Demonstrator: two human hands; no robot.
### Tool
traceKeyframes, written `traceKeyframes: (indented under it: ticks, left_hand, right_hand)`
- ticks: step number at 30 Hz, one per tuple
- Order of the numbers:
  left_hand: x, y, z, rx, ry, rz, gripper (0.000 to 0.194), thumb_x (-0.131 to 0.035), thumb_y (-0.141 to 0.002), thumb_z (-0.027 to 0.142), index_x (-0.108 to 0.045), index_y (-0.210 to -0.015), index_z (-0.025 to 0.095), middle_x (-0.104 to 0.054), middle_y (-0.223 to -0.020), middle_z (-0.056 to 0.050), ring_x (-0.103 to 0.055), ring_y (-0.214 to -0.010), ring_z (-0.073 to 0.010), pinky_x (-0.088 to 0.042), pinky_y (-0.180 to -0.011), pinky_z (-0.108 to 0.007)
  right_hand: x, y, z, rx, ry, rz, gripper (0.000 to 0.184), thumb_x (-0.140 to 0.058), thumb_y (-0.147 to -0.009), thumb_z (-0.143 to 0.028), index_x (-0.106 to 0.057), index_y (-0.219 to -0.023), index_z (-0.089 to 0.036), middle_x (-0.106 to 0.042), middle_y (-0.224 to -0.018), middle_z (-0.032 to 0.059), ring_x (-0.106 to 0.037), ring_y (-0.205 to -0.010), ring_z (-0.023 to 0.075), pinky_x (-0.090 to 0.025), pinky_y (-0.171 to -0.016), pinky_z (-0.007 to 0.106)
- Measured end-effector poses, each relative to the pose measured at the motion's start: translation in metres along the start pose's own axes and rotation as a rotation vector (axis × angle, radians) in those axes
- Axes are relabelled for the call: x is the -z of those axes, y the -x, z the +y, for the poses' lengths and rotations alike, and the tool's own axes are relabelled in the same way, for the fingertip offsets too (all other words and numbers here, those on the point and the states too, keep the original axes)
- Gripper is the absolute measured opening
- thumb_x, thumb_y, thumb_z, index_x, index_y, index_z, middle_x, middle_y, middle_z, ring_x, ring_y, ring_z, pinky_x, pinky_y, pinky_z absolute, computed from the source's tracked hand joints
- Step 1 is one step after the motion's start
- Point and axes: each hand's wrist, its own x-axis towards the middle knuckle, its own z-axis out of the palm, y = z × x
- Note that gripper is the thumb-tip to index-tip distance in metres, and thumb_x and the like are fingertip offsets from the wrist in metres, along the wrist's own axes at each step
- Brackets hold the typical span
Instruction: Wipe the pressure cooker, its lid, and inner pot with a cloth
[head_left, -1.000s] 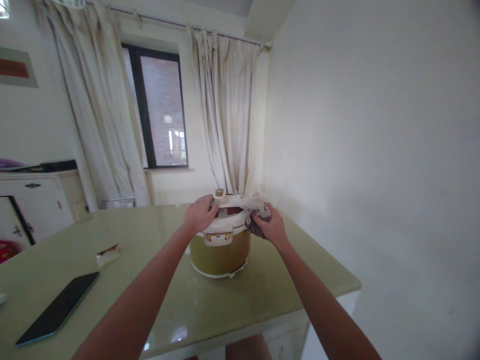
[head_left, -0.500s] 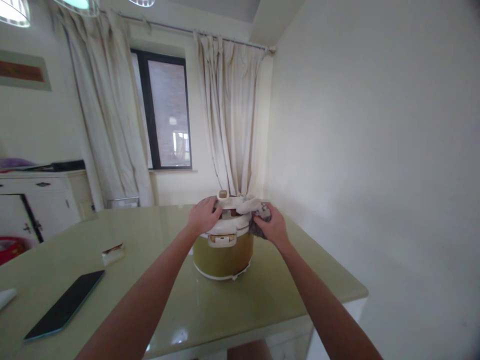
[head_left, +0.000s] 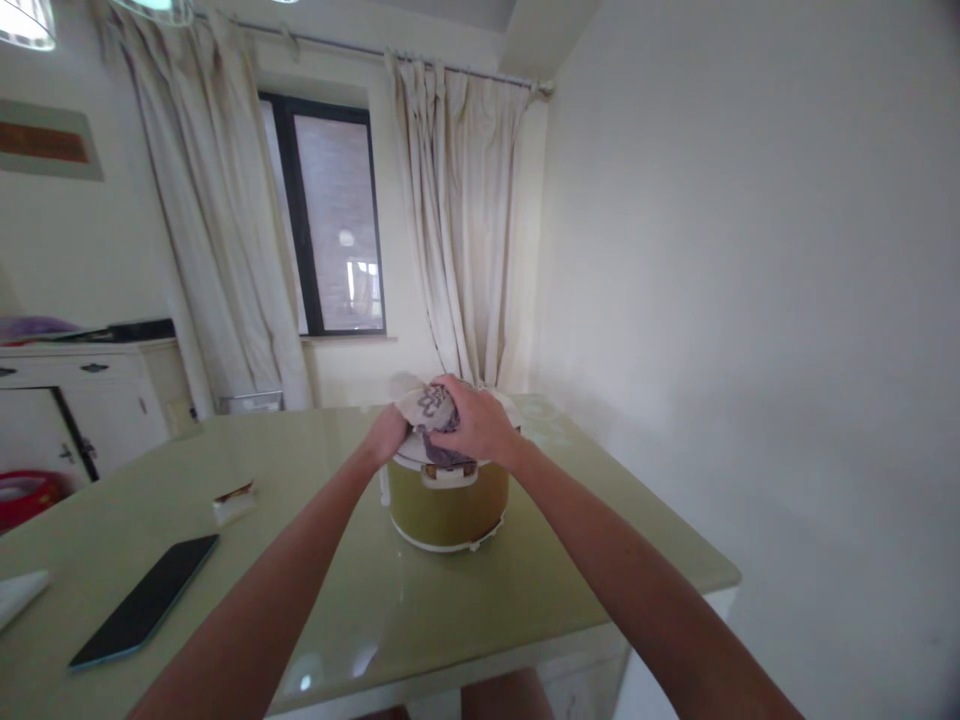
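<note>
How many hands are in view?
2: the left hand at the upper left of the electric cooker, fingers partly hidden; the right hand gripping the patterned cloth atop it.

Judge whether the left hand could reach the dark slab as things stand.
Probably yes: the dark slab lies uncovered on the tabletop, left of the forearm, nothing visibly between; the left hand must first leave the cooker.
</note>
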Motion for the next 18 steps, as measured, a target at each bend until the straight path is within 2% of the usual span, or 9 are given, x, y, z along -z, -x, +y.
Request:
traceKeyframes:
  ticks: [2,4,5,7,10,12,14,16,18]
  left_hand:
    - [0.004,0.006,-0.010,0.065,0.348,0.097,0.060,-0.027,-0.101,0.047,-0.069,-0.127,0.014,-0.076,-0.125,-0.015,-0.070,-0.119,-0.0288,-0.052,-0.109,-0.048]
    - [0.005,0.010,-0.019,0.178,0.656,0.243,0.066,-0.025,-0.101,0.054,-0.066,-0.130,0.012,-0.074,-0.130,-0.016,-0.069,-0.121,-0.0287,-0.050,-0.112,-0.049]
    - [0.005,0.011,-0.024,0.234,0.730,0.315,0.066,-0.027,-0.100,0.056,-0.066,-0.130,0.012,-0.073,-0.133,-0.016,-0.068,-0.123,-0.0287,-0.048,-0.115,-0.050]
    - [0.001,0.013,-0.036,0.299,0.701,0.391,0.062,-0.034,-0.098,0.057,-0.067,-0.126,0.014,-0.071,-0.136,-0.014,-0.064,-0.130,-0.0297,-0.044,-0.119,-0.051]
    - [-0.014,0.023,-0.054,0.353,0.671,0.363,0.054,-0.051,-0.091,0.057,-0.070,-0.121,0.016,-0.074,-0.130,-0.012,-0.061,-0.132,-0.0328,-0.046,-0.117,-0.052]
    - [-0.030,0.041,-0.065,0.423,0.735,0.311,0.056,-0.052,-0.091,0.057,-0.069,-0.127,0.017,-0.074,-0.131,-0.011,-0.061,-0.132,-0.0329,-0.048,-0.115,-0.052]
    - [-0.049,0.068,-0.074,0.500,0.779,0.266,0.059,-0.043,-0.098,0.058,-0.065,-0.135,0.018,-0.070,-0.138,-0.012,-0.059,-0.136,-0.0323,-0.047,-0.116,-0.053]
    - [-0.069,0.098,-0.081,0.469,0.741,0.253,0.063,-0.039,-0.102,0.060,-0.061,-0.143,0.018,-0.062,-0.150,-0.013,-0.052,-0.143,-0.0315,-0.041,-0.122,-0.051]
    - [-0.086,0.124,-0.086,0.435,0.702,0.262,0.068,-0.038,-0.103,0.063,-0.053,-0.151,0.016,-0.054,-0.157,-0.016,-0.045,-0.150,-0.0301,-0.034,-0.126,-0.045]
  right_hand:
    - [0.000,-0.008,0.003,-0.160,0.073,0.011,0.063,-0.076,-0.081,-0.052,-0.055,-0.135,-0.027,-0.076,-0.110,0.0076,-0.070,-0.098,0.0307,-0.051,-0.084,0.040]
    - [-0.005,-0.013,0.000,-0.246,0.173,0.029,0.058,-0.075,-0.084,-0.054,-0.058,-0.131,-0.026,-0.075,-0.108,0.0110,-0.069,-0.099,0.0328,-0.050,-0.086,0.043]
    - [-0.009,-0.013,-0.005,-0.241,0.224,0.033,0.057,-0.075,-0.084,-0.054,-0.059,-0.131,-0.025,-0.074,-0.110,0.0128,-0.068,-0.102,0.0337,-0.049,-0.090,0.046]
    - [-0.020,-0.014,-0.024,-0.156,0.314,0.034,0.058,-0.077,-0.083,-0.055,-0.060,-0.131,-0.026,-0.071,-0.114,0.0148,-0.065,-0.108,0.0346,-0.045,-0.096,0.050]
    - [-0.038,-0.017,-0.056,0.088,0.366,-0.010,0.056,-0.077,-0.084,-0.053,-0.060,-0.132,-0.029,-0.069,-0.116,0.0129,-0.062,-0.111,0.0329,-0.043,-0.099,0.050]
    - [-0.047,-0.028,-0.067,0.155,0.353,-0.059,0.053,-0.075,-0.086,-0.055,-0.060,-0.131,-0.031,-0.069,-0.116,0.0111,-0.063,-0.111,0.0314,-0.043,-0.098,0.048]
    - [-0.052,-0.044,-0.068,0.042,0.334,-0.093,0.049,-0.072,-0.088,-0.056,-0.062,-0.128,-0.030,-0.070,-0.114,0.0109,-0.064,-0.108,0.0303,-0.043,-0.096,0.047]
    - [-0.058,-0.061,-0.067,-0.120,0.320,-0.093,0.042,-0.068,-0.091,-0.053,-0.064,-0.125,-0.027,-0.071,-0.112,0.0114,-0.066,-0.106,0.0290,-0.043,-0.097,0.048]
    - [-0.066,-0.071,-0.069,-0.190,0.324,-0.066,0.035,-0.067,-0.093,-0.044,-0.065,-0.122,-0.025,-0.071,-0.111,0.0116,-0.066,-0.106,0.0282,-0.040,-0.101,0.051]
